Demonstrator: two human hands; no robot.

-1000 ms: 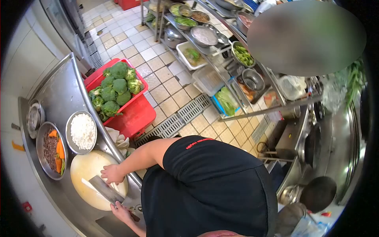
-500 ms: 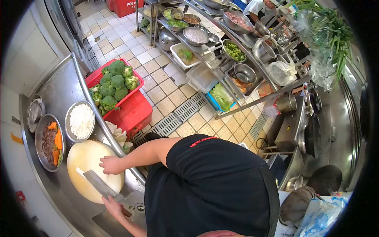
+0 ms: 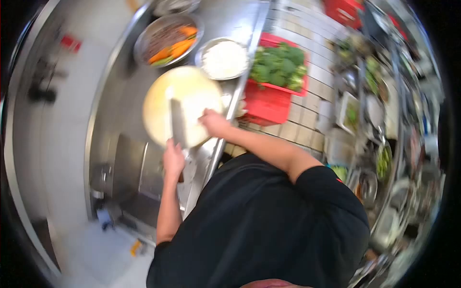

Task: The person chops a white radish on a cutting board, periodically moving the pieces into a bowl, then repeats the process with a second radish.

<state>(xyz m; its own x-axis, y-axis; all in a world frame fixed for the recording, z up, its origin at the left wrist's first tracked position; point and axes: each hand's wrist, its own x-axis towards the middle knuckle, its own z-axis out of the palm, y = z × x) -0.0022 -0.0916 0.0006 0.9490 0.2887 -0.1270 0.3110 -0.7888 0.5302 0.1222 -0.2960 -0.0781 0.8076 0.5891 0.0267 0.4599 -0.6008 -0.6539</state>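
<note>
My left hand [image 3: 174, 158] is closed round the handle of a cleaver [image 3: 178, 122]. The broad blade lies over a round, pale chopping board [image 3: 192, 89], pointing away from me. Along the blade's left side runs a white strip [image 3: 169, 108], too blurred to name. My right hand [image 3: 214, 123] rests at the board's right edge, apart from the blade. Its fingers are smeared by motion, so whether they hold anything cannot be made out.
Beyond the board stand a bowl with carrots [image 3: 181, 48] and dark minced food, and a bowl of white chopped food [image 3: 224, 59]. Broccoli [image 3: 280, 66] fills a red basket [image 3: 298, 89] to the right of the steel counter [image 3: 120, 113]. Shelves with pans and tubs stand far right.
The view has swung left and blurred, so the board and bowls sit further right and higher. The cleaver stays in my left hand on the board; my right hand remains at the board's right side.
</note>
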